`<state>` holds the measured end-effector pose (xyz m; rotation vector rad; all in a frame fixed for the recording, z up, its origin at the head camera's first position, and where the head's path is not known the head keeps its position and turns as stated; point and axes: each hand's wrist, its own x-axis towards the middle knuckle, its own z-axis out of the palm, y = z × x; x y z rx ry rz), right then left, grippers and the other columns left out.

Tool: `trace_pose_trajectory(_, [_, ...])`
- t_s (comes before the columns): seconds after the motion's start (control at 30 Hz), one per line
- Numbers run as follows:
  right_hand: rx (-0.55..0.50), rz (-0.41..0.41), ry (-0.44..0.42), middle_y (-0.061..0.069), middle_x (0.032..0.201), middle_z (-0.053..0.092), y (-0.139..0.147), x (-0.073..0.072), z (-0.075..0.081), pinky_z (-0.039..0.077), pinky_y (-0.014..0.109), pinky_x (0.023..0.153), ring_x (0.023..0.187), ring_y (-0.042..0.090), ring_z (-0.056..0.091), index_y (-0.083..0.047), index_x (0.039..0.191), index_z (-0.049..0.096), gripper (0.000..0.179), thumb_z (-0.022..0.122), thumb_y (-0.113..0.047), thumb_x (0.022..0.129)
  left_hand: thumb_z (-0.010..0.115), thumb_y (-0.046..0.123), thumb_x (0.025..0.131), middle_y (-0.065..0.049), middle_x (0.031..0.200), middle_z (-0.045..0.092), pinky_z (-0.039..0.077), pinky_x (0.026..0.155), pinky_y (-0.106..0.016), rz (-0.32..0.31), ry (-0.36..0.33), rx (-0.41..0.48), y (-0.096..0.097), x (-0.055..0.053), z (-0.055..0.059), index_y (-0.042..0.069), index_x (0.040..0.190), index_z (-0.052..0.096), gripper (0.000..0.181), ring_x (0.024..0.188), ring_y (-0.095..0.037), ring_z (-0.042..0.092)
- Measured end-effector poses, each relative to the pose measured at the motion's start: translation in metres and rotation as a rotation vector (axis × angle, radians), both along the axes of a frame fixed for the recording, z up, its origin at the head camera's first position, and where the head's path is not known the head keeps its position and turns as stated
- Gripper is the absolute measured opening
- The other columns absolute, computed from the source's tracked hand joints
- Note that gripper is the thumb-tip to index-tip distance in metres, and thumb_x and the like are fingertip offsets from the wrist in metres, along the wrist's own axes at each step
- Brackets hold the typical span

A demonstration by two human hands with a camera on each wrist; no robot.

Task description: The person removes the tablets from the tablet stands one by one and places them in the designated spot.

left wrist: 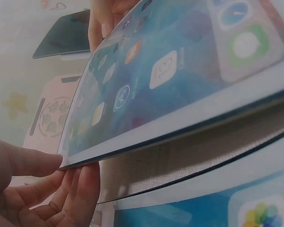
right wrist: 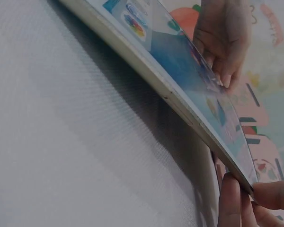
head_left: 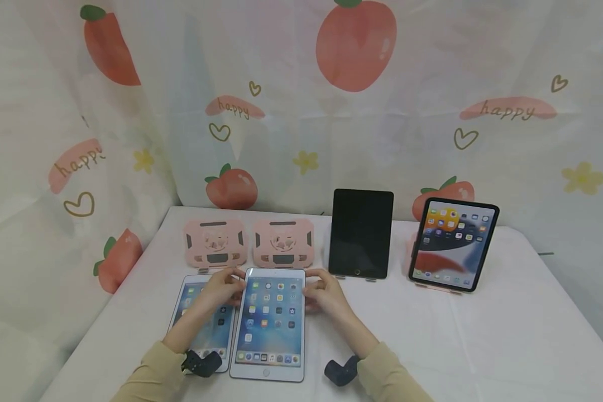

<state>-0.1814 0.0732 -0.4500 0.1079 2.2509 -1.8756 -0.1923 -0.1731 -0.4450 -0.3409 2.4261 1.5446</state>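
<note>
A white-framed tablet (head_left: 266, 329) with a lit home screen is pinched at its two top corners. My left hand (head_left: 226, 290) grips the left corner, thumb over the glass and fingers beneath in the left wrist view. At the right corner my right hand (head_left: 324, 293) pinches the edge the same way. The tablet's top end is raised off the cloth, with a gap and shadow under its side in the right wrist view. A second lit white tablet (head_left: 208, 332) lies flat to the left, partly covered by my left hand and forearm.
Two pink stands (head_left: 215, 257) (head_left: 283, 258) stand side by side at the back left. A dark-screened black tablet (head_left: 360, 234) leans upright right of them. Farther right, a lit black-framed tablet (head_left: 454, 245) rests on its stand. White cloth (head_left: 522, 346) covers the table, and a printed curtain (head_left: 291, 123) hangs behind.
</note>
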Motion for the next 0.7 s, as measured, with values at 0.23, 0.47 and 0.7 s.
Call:
trace_pose_trajectory(0.23, [0.036,-0.019,-0.029,0.014,0.084,0.064,-0.0014,-0.0010,-0.0037,0.058,0.031,0.061,0.066,0.014,0.064,0.001,0.123,0.057,0.042,0.062,0.003,0.082,0.061,0.010,0.091,-0.010,0.090,0.060,0.056,0.061,-0.024,-0.044,0.008,-0.063,0.0028,0.0040,0.0012,0.002,0.118,0.059,0.029,0.071,-0.015,0.061])
trace_pose_trajectory(0.47, [0.051,-0.002,-0.029,0.017,0.090,0.065,-0.0016,0.0005,-0.0032,0.058,0.031,0.059,0.066,0.013,0.066,0.004,0.125,0.056,0.041,0.059,0.003,0.083,0.059,0.012,0.092,-0.010,0.088,0.061,0.057,0.060,-0.025,-0.087,0.039,-0.143,0.0045,0.0071,0.0031,-0.001,0.119,0.060,0.031,0.071,-0.015,0.060])
trace_pose_trajectory(0.7, [0.102,0.038,-0.016,0.019,0.097,0.066,-0.0020,0.0002,-0.0021,0.058,0.029,0.059,0.068,0.012,0.065,0.006,0.129,0.054,0.045,0.057,0.000,0.085,0.058,0.011,0.092,-0.014,0.093,0.068,0.057,0.062,-0.026,-0.119,0.060,-0.183,0.0060,0.0074,0.0042,-0.005,0.121,0.060,0.034,0.074,-0.015,0.064])
